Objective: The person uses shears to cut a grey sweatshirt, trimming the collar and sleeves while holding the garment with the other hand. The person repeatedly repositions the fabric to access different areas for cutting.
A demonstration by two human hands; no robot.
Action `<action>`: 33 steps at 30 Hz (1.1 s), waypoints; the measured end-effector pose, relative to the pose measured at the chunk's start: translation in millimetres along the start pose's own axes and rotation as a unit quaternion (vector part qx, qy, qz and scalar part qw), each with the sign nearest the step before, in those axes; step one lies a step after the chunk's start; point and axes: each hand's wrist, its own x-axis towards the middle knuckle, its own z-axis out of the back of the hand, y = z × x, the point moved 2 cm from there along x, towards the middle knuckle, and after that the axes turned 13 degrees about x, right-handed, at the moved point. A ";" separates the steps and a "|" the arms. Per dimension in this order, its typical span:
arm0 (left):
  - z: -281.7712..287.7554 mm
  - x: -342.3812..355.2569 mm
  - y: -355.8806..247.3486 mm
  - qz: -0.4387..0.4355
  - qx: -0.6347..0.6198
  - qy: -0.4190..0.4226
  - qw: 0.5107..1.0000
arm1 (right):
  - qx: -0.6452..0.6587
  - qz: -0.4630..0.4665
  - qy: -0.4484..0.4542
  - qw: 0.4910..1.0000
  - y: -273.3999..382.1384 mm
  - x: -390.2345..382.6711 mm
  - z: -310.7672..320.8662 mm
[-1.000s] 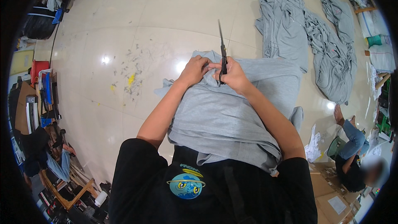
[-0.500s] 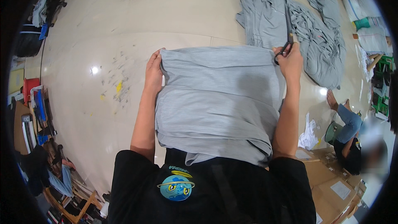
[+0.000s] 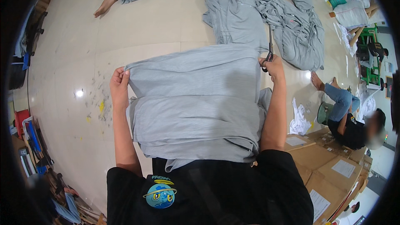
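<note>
A wide piece of grey knit fabric (image 3: 191, 110) is stretched between my hands, its near part bunched in folds against my black shirt. My left hand (image 3: 120, 84) pinches the fabric's far left corner between thumb and fingers. At the far right corner, my right hand (image 3: 273, 66) is closed round the handles of black scissors (image 3: 270, 43), whose blades point away from me. Its fingertips also touch the fabric's edge there; how firmly they grip it I cannot tell.
Heaps of grey fabric (image 3: 237, 12) lie on the tiled floor (image 3: 158, 29) ahead and to the right. Another person's foot (image 3: 106, 5) is at the far left. A person in jeans (image 3: 341, 100) sits at right, beside cardboard boxes (image 3: 321, 158) and white scraps (image 3: 299, 118). Shelving stuff lines the left.
My left hand has moved left and a little nearer, pulling the fabric's far edge wider and aslant. The view has turned right, so the floor heaps appear farther left. The scissors remain in my right hand.
</note>
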 end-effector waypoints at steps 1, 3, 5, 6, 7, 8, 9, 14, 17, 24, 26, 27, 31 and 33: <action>2.9 -2.3 -2.5 0.005 0.001 0.004 1.000 | 0.026 0.012 0.004 1.000 -0.9 -0.9 -0.7; 6.2 -5.9 -4.7 0.007 0.007 0.009 1.000 | 0.037 0.023 -0.015 0.999 -2.1 -2.1 -0.1; 8.9 -7.9 -7.2 0.000 0.018 0.008 1.000 | 0.056 0.034 -0.028 0.997 0.3 -3.6 2.0; 9.4 -8.4 -8.2 -0.004 0.023 0.007 1.000 | 0.069 0.039 -0.032 0.996 1.7 -4.4 3.9; 9.9 -8.8 -10.1 -0.006 0.029 0.006 1.000 | 0.082 0.043 -0.035 0.995 1.6 -5.3 5.2; 10.2 -9.3 -11.9 -0.009 0.034 0.005 0.999 | 0.108 0.057 -0.038 0.992 1.0 -7.5 6.6; 10.6 -10.3 -13.6 -0.012 0.036 0.003 0.999 | 0.133 0.072 -0.041 0.988 0.0 -10.9 8.1; 18.7 -25.6 -20.4 -0.030 0.028 -0.019 0.999 | 0.150 0.089 -0.041 0.984 1.6 -19.4 -1.2; 16.6 -28.8 -30.9 -0.015 0.070 0.005 0.997 | 0.105 0.045 -0.038 0.993 10.0 -28.9 9.4; 20.6 -29.9 -20.7 -0.023 -0.023 0.033 0.999 | 0.444 0.058 0.085 0.890 -28.9 -15.8 29.0; 19.4 -30.3 -21.7 -0.016 -0.015 0.038 0.999 | 0.444 0.057 0.086 0.890 -26.8 -22.8 34.6; 18.7 -30.0 -22.6 -0.012 -0.011 0.042 0.999 | 0.444 0.057 0.085 0.890 -25.6 -25.2 36.9; 14.9 -38.0 -36.9 0.040 -0.104 0.040 0.993 | 0.502 0.051 0.092 0.859 -8.4 -52.5 44.0; 4.6 -61.8 -73.1 0.094 -0.203 -0.024 0.974 | 0.555 0.051 0.111 0.823 0.4 -85.6 58.9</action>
